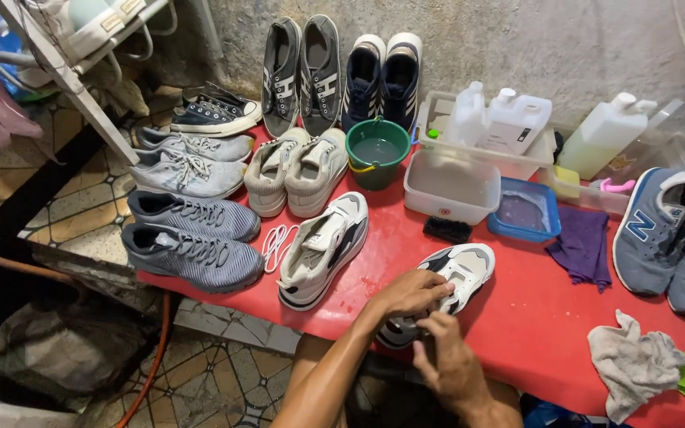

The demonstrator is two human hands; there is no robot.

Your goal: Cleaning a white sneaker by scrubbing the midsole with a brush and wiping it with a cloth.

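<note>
We have both hands on the white and grey sneaker (455,279) at the near edge of the red tabletop (533,317): our left hand (411,292) lies curled over its middle, fingers wrapped down across the top, and our right hand (447,358) closes its grip on the near end, fingers pinched at the heel or sole there, though exactly what they pinch is hidden from us. We judge the step in hand to be working on this one shoe, steadying it with the left while the right handles its near end; the next move seems to call for a firm hold so the shoe does not slide on the wet-looking surface. The sneaker's long axis runs diagonally, its far end pointing away and to the right, its near end toward our body. Just beyond it lie a black brush (447,230), a white tub (451,186) and a blue lid (526,210) holding water; its mate (323,248) rests to the left, beside loose laces (277,242).
</note>
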